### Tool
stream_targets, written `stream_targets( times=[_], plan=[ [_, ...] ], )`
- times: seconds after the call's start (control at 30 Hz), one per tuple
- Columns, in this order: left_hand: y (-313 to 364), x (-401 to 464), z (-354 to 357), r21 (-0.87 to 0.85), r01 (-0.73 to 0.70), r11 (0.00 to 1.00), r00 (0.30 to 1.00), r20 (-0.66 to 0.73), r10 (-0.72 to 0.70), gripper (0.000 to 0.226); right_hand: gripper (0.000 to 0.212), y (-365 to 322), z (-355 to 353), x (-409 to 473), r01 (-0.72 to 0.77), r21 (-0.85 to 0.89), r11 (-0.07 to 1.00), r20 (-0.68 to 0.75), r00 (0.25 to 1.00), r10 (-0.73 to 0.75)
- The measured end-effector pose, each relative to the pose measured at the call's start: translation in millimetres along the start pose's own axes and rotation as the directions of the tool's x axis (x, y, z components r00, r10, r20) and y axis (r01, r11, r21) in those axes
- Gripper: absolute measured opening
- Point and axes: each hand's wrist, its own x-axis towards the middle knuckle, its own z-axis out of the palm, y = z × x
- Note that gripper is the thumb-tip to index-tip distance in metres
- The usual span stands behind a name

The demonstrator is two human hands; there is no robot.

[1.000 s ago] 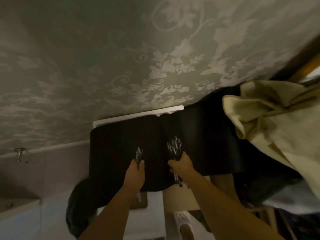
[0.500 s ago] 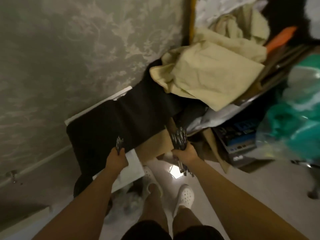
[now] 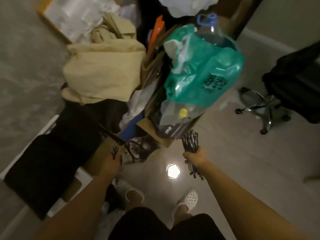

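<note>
My right hand (image 3: 195, 157) grips a thick bundle of dark pens (image 3: 190, 141) that sticks out above and below the fist. My left hand (image 3: 111, 163) holds a smaller bunch of pens (image 3: 114, 150), their tips pointing up. Both hands hang in front of me over the pale floor, about a forearm's length apart. The frame is dim and blurred by motion.
A cluttered pile stands ahead: a beige cloth bag (image 3: 103, 71), a teal plastic bag (image 3: 204, 78) over a large water bottle (image 3: 209, 30), cardboard and books. A black cloth (image 3: 52, 153) covers a surface at left. An office chair (image 3: 284, 94) stands right. My feet wear white clogs (image 3: 189, 199).
The view has swung right and down from the wallpapered wall to the floor and clutter. Both hands kept their pens and came away from the black cloth.
</note>
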Motion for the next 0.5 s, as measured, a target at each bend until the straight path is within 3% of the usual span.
stream_targets(
  times=[0.13,0.3,0.5],
  plan=[
    [50,-40,84,0.064,-0.157,0.985,0.986,0.064,0.153,0.045,0.029,48,-100,6,-0.059,0.091,0.994,-0.042,0.997,0.063],
    [104,-97,191,0.124,-0.255,0.959,0.954,0.191,0.229,0.041,0.027,107,-209,3,-0.116,0.206,0.972,-0.139,0.979,0.147],
    [174,-147,287,0.259,-0.457,0.851,0.870,0.328,0.368,0.043,0.022,162,-306,-7,-0.111,0.429,0.897,-0.237,0.944,0.230]
  ],
)
